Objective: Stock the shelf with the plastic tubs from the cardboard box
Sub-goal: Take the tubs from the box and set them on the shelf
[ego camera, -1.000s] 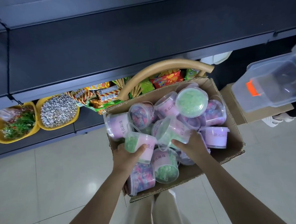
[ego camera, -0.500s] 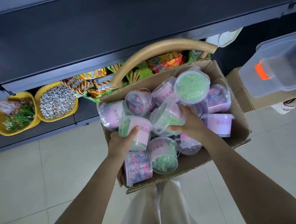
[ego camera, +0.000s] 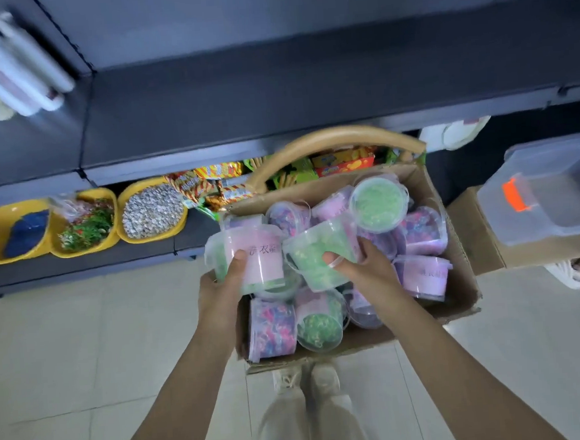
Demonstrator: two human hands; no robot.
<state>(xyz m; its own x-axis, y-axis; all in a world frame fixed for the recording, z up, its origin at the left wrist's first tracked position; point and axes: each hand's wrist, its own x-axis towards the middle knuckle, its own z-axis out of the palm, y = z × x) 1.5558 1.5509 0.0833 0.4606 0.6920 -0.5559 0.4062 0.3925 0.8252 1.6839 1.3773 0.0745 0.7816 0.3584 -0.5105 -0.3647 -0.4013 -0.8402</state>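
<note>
Left hand (ego camera: pixel 219 286) grips pink-labelled tub (ego camera: pixel 253 256), right hand (ego camera: pixel 364 266) grips green tub (ego camera: pixel 318 255); both lifted above cardboard box (ego camera: pixel 457 276), likely for one trip to empty shelf (ego camera: pixel 307 88); more tubs remain inside.

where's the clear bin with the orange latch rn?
Head view, far right: the clear plastic storage bin with the orange latch sits on a smaller cardboard box, just right of the open cardboard box of plastic tubs.
</note>
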